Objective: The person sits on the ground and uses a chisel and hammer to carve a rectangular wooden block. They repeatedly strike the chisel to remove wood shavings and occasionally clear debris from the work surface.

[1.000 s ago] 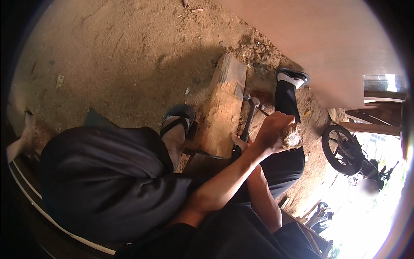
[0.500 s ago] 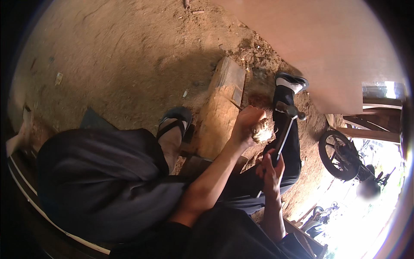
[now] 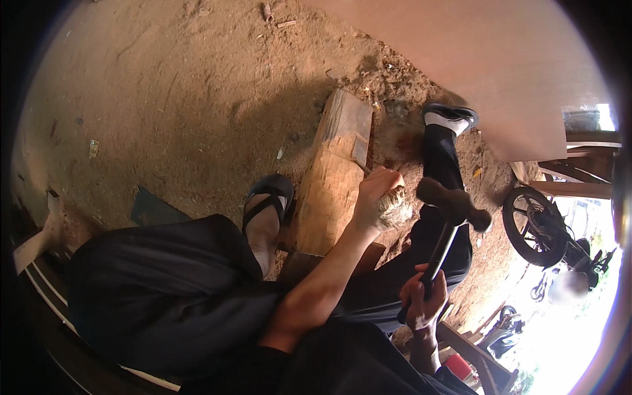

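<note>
My left hand (image 3: pixel 376 196) is closed round a chisel. Its frayed, pale wooden handle end (image 3: pixel 396 208) sticks out above the fist. The thin metal blade (image 3: pixel 362 166) slants from the fist to a notch near the far end of a thick wooden beam (image 3: pixel 327 191). My fist hides most of the handle. My right hand (image 3: pixel 424 299) grips a hammer by its dark handle, with the hammer head (image 3: pixel 454 203) held up to the right of the chisel, apart from it. The beam lies between my feet, its upper face partly rough-cut.
Sandy ground (image 3: pixel 184 112) surrounds the beam. A sandalled foot (image 3: pixel 266 204) is on its left, the other foot (image 3: pixel 450 118) at the far right. A large smooth panel (image 3: pixel 487 59) stands upper right. A motorcycle (image 3: pixel 546 237) is beyond on the right, near a red object (image 3: pixel 457 366).
The hammer has lifted away from the chisel, and its head looks larger and nearer. My left hand stays on the chisel at the notch. The view has shifted slightly.
</note>
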The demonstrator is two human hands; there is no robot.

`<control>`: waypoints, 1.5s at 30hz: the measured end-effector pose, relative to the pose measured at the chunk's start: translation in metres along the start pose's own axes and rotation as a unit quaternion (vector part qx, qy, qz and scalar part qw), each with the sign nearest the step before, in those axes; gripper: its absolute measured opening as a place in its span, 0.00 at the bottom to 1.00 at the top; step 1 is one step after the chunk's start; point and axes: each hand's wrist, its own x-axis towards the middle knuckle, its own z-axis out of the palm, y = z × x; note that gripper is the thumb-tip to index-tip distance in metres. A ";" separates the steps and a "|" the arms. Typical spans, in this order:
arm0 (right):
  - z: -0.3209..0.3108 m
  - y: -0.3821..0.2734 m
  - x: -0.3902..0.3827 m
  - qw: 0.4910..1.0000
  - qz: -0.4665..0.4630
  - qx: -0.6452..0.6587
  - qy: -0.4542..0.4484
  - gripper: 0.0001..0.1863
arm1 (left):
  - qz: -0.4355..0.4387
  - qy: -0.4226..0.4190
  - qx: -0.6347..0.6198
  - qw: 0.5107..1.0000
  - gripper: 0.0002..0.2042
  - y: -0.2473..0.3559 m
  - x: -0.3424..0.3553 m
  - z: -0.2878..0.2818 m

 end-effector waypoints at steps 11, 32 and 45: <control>-0.022 0.013 -0.018 0.992 -0.111 -0.054 0.039 0.11 | -0.066 -0.011 -0.079 0.995 0.12 0.002 0.000 -0.001; -0.013 0.014 -0.020 0.972 -0.032 -0.231 -0.011 0.04 | -0.163 -0.034 -0.182 0.969 0.09 0.006 -0.004 -0.003; -0.030 -0.022 -0.020 0.938 -0.042 -0.343 -0.003 0.07 | -0.044 -0.038 -0.087 0.995 0.13 -0.003 -0.002 -0.009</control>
